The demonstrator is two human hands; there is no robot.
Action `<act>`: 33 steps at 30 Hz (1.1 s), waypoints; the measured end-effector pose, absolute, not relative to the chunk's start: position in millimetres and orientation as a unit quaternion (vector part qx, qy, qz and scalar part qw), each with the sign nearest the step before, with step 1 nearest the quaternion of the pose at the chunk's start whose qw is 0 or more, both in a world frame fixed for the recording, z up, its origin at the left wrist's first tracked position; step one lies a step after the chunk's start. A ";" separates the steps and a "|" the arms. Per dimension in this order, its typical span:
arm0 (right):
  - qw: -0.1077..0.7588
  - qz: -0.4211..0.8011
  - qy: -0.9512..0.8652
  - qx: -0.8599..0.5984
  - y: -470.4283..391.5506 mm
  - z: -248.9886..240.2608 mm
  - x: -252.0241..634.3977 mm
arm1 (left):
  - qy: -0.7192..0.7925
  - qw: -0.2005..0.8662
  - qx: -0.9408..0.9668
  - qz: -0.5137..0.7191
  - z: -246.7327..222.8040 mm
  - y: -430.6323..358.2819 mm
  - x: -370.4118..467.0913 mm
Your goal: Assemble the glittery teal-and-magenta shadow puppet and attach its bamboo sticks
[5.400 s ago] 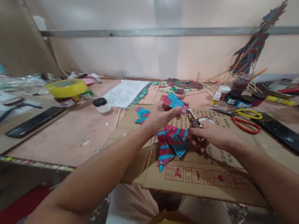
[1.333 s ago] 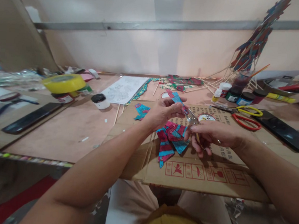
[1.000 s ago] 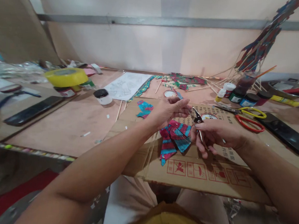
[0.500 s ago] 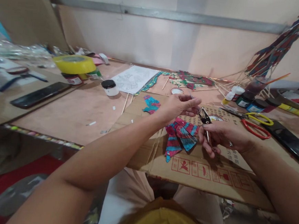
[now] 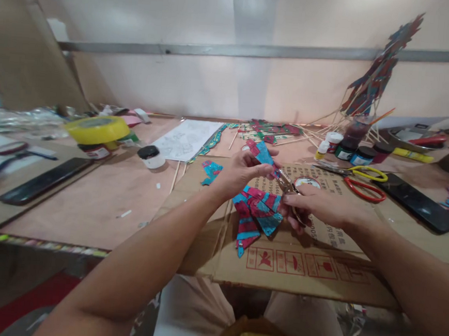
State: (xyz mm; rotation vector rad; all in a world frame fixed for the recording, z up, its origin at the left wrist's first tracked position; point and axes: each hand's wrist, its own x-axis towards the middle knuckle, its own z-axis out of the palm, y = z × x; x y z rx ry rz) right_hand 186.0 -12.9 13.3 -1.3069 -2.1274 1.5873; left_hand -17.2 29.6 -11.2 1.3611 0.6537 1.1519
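Observation:
My left hand (image 5: 241,177) is closed on a blue-and-pink painted piece (image 5: 263,153), which tilts up above the fingers. In my right hand (image 5: 317,206) is a small pair of metal pliers (image 5: 286,184), whose jaws meet the lower end of that piece; whether they bite into it I cannot make out. Beneath both hands, a larger blue-and-pink jointed cutout (image 5: 256,209) lies on a cardboard sheet (image 5: 207,234). A smaller painted cutout (image 5: 211,172) rests on the cardboard to the left.
To the right lie scissors (image 5: 365,188) and a black phone (image 5: 419,204), with paint jars (image 5: 363,156) behind. A white jar with black lid (image 5: 151,157), a drawing sheet (image 5: 184,139) and yellow tape (image 5: 97,129) are left. Painted cutouts on sticks (image 5: 380,71) stand at the back right.
My view has shifted, so the table appears lower and further left. The painted piece in my left hand now shows its broad side, and the pliers have come up against it.

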 end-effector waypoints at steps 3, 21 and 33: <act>0.088 0.516 -0.722 -0.452 -15.4 18.3 183.9 | 0.268 0.580 0.591 0.492 -10.4 28.9 -18.9; 0.137 0.446 -0.741 -0.484 -12.1 -2.2 176.3 | 0.253 0.542 0.639 0.483 -8.5 30.4 -26.7; 0.231 0.395 -0.757 -0.467 -17.9 -20.0 167.5 | 0.222 0.581 0.614 0.486 -11.8 29.2 -30.7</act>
